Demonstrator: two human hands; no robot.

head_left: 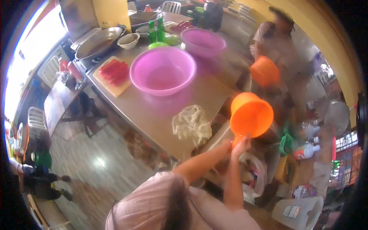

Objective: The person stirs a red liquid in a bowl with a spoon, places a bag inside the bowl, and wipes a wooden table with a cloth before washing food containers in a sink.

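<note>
An orange plastic dipper (250,119) is held out in front of me, its round mouth facing my body. My right hand (243,146) grips its handle, and my left hand (228,147) is at the same handle from the other side. Some of the fingers are blurred or hidden. A crumpled pale cloth (192,125) lies on the metal table (161,115) just left of the dipper. Farther back on that table stands a large pink plastic basin (162,72). Beside it, red sausage-like pieces (114,72) are heaped on a cutting board (119,89).
A second pink basin (202,43), green bottles (156,31), a bowl (128,40) and a wide pan (99,46) stand at the back. Upper right, a blurred person (276,43) is near another orange vessel (265,71). A plastic bag (257,175) sits below my hands.
</note>
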